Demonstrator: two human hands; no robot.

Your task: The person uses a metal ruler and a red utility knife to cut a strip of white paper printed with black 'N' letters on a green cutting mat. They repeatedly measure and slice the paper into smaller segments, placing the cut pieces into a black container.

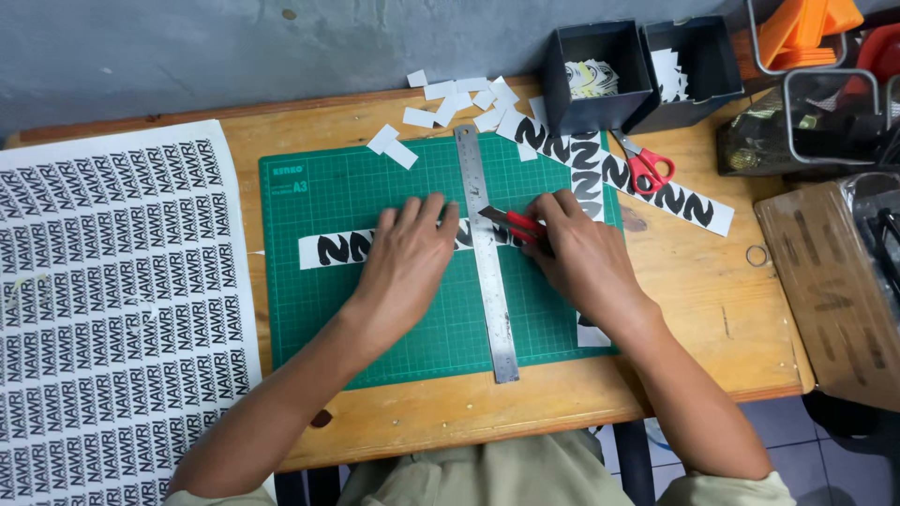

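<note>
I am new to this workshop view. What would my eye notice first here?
Mid-table, on the green cutting mat, the left hand presses a printed strip beside a steel ruler, while the right hand holds a red knife against it. A large printed sheet fills the left.

Red knife (517, 225) against steel ruler (487, 253)

Ruler (487, 253) across strip (333, 248) on mat (309, 309); printed sheet (112, 309) left; scissors (645, 167), boxes (592, 66) behind right.
</note>
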